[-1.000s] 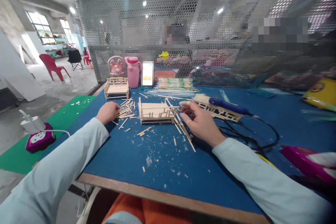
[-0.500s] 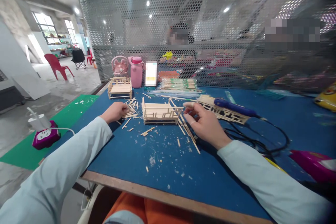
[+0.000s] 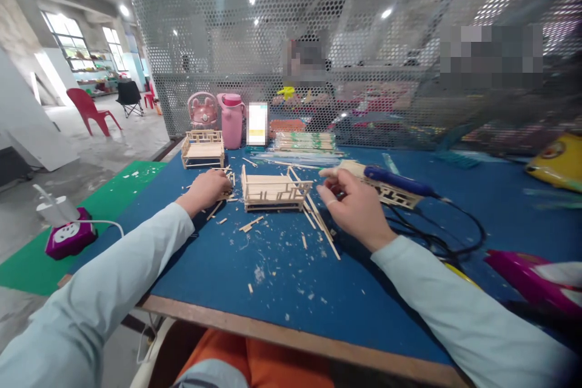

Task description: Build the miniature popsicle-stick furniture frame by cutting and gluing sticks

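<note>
Stick-built frame (image 3: 273,189), looks like a mini bench or daybed, sits upright mid-table (image 3: 204,273), between the two hands. Long axis runs left-right across the wearer's view, at a slight angle to the near table edge; short end posts stand up at left and right. Its stepped lattice rail is on the near side, facing the wearer, so the open side of the deck points away, toward the mesh panel (image 3: 245,36). Second stick-built frame (image 3: 203,150), back left, is the other way round: lattice at the far side, open side to the wearer, long axis also left-right. Left hand (image 3: 210,187) is palm-down on the short-stick pile (image 3: 225,196), left of the middle frame; fingertips hidden, can't tell if it pinches a stick. Right hand (image 3: 322,182) is just off the middle frame's right end, fingers curled, thumb and index apart, nothing visible between them. Loose long sticks (image 3: 325,227) run from that end down-right toward the wearer. Blue-handled tool (image 3: 400,180) lies across another lattice piece (image 3: 400,197) beyond the right hand, handle pointing right, black cable (image 3: 468,248) looping near it.
</note>
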A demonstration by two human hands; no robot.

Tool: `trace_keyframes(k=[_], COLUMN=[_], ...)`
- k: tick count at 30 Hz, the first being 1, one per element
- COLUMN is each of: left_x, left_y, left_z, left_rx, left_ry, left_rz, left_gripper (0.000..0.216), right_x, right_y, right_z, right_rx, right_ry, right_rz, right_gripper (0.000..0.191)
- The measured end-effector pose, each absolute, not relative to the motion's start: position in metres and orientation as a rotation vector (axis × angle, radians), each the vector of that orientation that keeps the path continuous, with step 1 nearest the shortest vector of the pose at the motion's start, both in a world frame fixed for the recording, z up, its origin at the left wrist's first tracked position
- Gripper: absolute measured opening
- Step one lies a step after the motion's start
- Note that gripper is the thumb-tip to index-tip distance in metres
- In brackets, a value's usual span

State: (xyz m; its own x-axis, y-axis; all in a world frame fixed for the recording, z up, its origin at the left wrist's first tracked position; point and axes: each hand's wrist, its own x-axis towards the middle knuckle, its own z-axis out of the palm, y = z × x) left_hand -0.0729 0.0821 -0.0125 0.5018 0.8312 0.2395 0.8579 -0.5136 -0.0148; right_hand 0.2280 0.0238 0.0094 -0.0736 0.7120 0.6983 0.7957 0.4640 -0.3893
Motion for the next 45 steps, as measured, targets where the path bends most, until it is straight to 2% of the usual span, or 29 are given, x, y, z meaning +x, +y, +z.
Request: trace_keyframes(k=[11, 18, 24, 33, 36, 45], left_x=[-0.069, -0.08, -0.086, -0.084, -0.086, -0.088], left_y=[0.077, 0.072, 0.068, 0.057, 0.059, 0.064], left_z=[-0.008, -0.004, 0.0, 0.009, 0.008, 0.006], left_rx=[-2.589, -2.486, -2.391, -2.213, -2.186, -2.304], left_ry=[-1.487, -1.633, -1.817, -2.007, -1.976, -1.858], left_rz=[-0.233, -0.509, -0.907, -0.834, -0.799, -0.93], left_gripper=[0.021, 0.018, 0.018, 0.028, 0.034, 0.035], right_x=[0.229, 0.229, 0.229, 0.23, 0.23, 0.23], right_y=[0.027, 0.025, 0.026, 0.024, 0.025, 0.024], right_z=[0.004, 0.005, 0.004, 0.005, 0.004, 0.005], right_rx=[-1.287, -1.284, -1.275, -1.282, -1.271, -1.26], right_ry=[-1.858, -1.875, -1.872, -1.874, -1.871, -1.868], right_rz=[-0.106, -0.102, -0.093, -0.069, -0.069, -0.092], right_gripper=[0.021, 0.021, 0.021, 0.022, 0.022, 0.02])
